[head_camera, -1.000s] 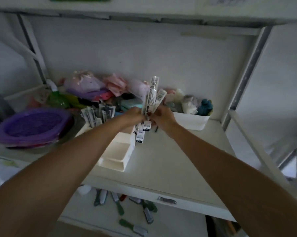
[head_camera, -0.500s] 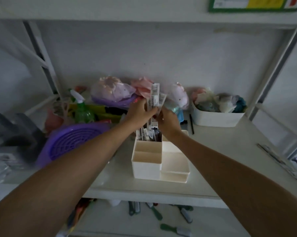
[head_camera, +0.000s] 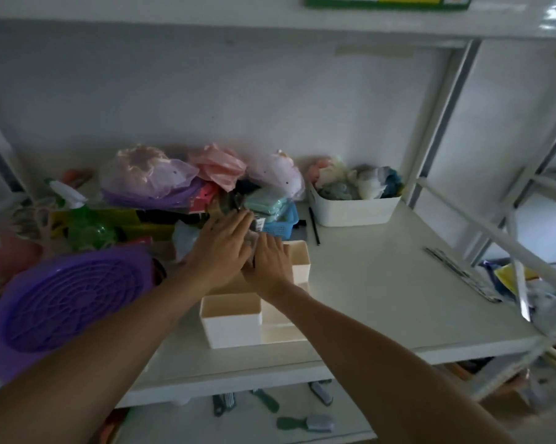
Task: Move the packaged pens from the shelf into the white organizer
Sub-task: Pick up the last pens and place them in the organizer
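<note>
The white organizer (head_camera: 232, 318) stands mid-shelf, its front compartments bare. Both of my hands lie palm down over its back compartments. My left hand (head_camera: 222, 248) is stretched flat, fingers together. My right hand (head_camera: 270, 261) sits beside it, fingers curled downward. The packaged pens (head_camera: 257, 224) are almost wholly hidden under my hands. Only a dark label end and some clear wrapping show past and between the fingertips.
A purple basket (head_camera: 71, 299) and a green spray bottle (head_camera: 87, 225) crowd the left. Bagged items (head_camera: 148, 174) and a blue basket (head_camera: 283, 222) lie behind. A white bin (head_camera: 356, 209) and a black pencil (head_camera: 313, 225) are at the right, more packaged strips (head_camera: 459, 274) at the edge.
The packs that stood tall between my hands have gone down with both hands onto the organizer's back compartments. My view has shifted so the organizer sits nearer the centre.
</note>
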